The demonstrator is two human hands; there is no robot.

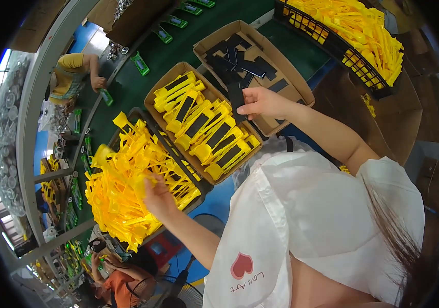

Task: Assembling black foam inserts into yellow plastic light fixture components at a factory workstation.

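Note:
My right hand (265, 102) pinches a flat black strip (236, 100) between thumb and fingers, over the edge where two cardboard boxes meet. In the far box (292, 82) lie more loose black strips. The nearer box (214, 180) holds several yellow plastic parts laid in a row, with black strips on their flat faces. My left hand (159, 197) is at the near right side of a heaped pile of bare yellow plastic parts (122, 200). Its fingers close on a yellow plastic part (141, 186), which is smeared by motion.
A black crate (332, 47) full of yellow parts stands at the far right. Green items (140, 63) lie along a green conveyor belt (127, 95). One person in a yellow top (70, 64) works across it; another in orange (122, 285) sits lower left, near a fan (178, 292).

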